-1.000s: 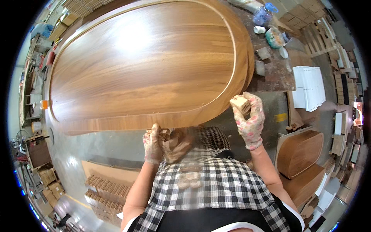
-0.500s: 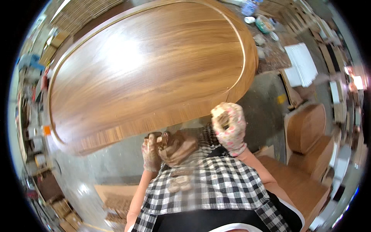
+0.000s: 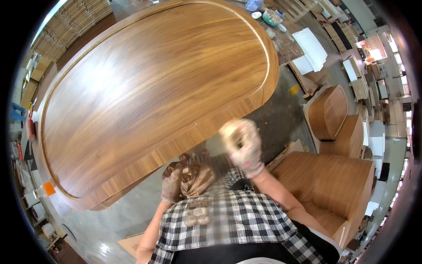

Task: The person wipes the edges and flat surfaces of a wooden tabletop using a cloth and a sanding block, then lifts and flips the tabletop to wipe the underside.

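The large, oblong brown wood-grain panel with rounded corners and a pale inlaid band lies face up in front of the person, its near long edge running just beyond both hands. The right hand, in a pale floral glove, is motion-blurred in front of that edge; its thumb and fingers curl into a ring and pinch a small pale tan piece, the outline of which is too blurred to describe. The left hand, in a stained pale glove, sits just beside the same edge, against crumpled soft brown material in front of the black-and-white checked apron. Whether its fingers pinch that material cannot be told, nor whether the glove touches the panel. Change noted: 1 second ago the right hand stood at the curved right end of the panel; it is now farther left and nearer the left hand. In this inspector's judgement, handling is thereby drawn toward the near long edge. At the upper right, the dark, stained tabletop carries a green-and-white bowl-like item and a blue translucent plastic bottle. Rounded brown wood-grain units stand at the right.
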